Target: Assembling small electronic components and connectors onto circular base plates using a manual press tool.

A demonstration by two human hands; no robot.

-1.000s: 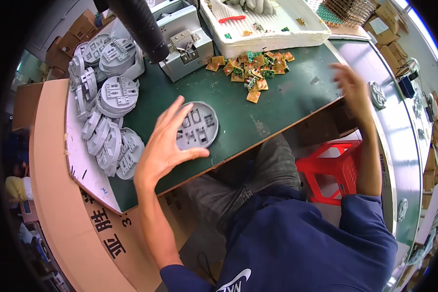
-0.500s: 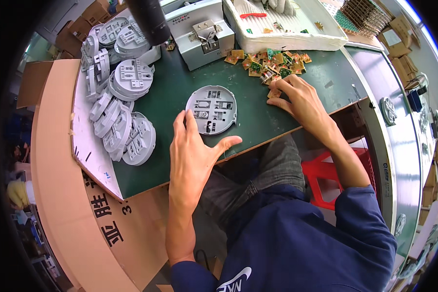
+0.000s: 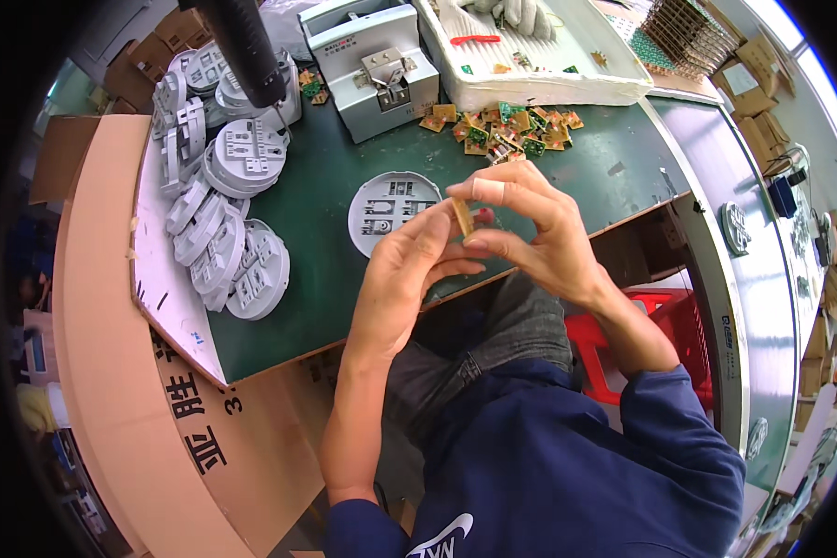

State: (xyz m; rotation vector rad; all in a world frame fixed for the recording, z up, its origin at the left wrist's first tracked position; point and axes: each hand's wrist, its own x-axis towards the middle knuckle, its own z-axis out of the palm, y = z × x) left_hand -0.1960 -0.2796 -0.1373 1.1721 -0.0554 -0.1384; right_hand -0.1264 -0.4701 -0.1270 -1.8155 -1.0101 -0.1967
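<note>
Over the near edge of the green bench, both hands meet at a small tan circuit board (image 3: 462,216), seen nearly edge-on. My right hand (image 3: 541,228) pinches it between thumb and fingers. My left hand (image 3: 402,279) reaches it from the left, thumb and fingertips against it, its exact grip partly hidden. Beside and behind the left hand, a round light-grey plastic housing (image 3: 367,206) lies with its moulded slots facing up; the hand covers its right lower part. A pile of similar small circuit boards (image 3: 534,130) sits beyond the right hand.
Stacked grey round housings (image 3: 251,153) fill the bench's left side. At the back are a grey metal machine (image 3: 367,79), a dark cylindrical arm (image 3: 242,51) and a white foam tray (image 3: 539,88) with gloves. A red stool (image 3: 590,349) stands below, right.
My right hand has brought a circuit board from the pile leftward and nearer. My left hand has moved right, away from the housing's near rim, and closed in on the board.
</note>
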